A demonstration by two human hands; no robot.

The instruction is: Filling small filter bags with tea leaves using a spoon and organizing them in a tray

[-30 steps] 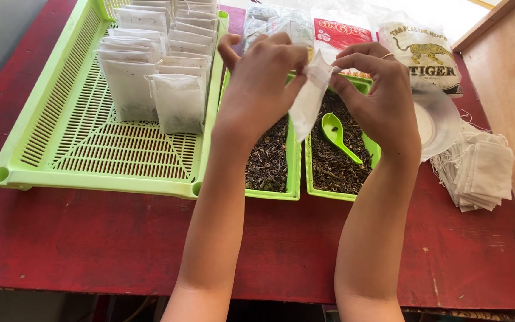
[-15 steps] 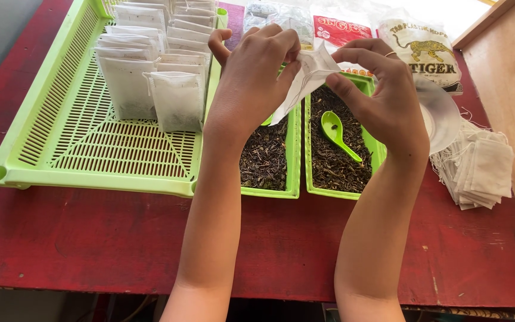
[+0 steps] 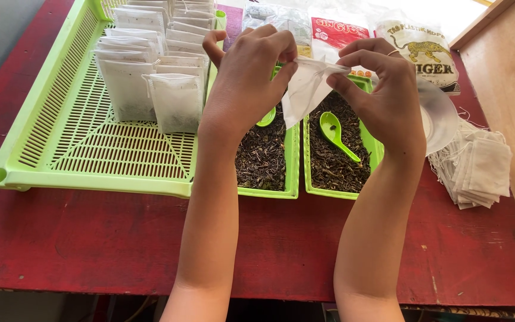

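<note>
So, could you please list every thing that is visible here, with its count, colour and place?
empty tea bag: one, white, held up between both hands over the small trays
small trays: two, green, side by side at the table's centre, both filled with dark loose tea
spoons: two, green, one in each small tray
large slotted tray: one, green, at the left
filled tea bags: many, white, standing in rows in the large slotted tray
stack of empty bags: one pile, white, at the right
printed packets: several, along the far edge
table: one, red
left hand: pinching the bag's left edge
right hand: pinching its right edge
</note>
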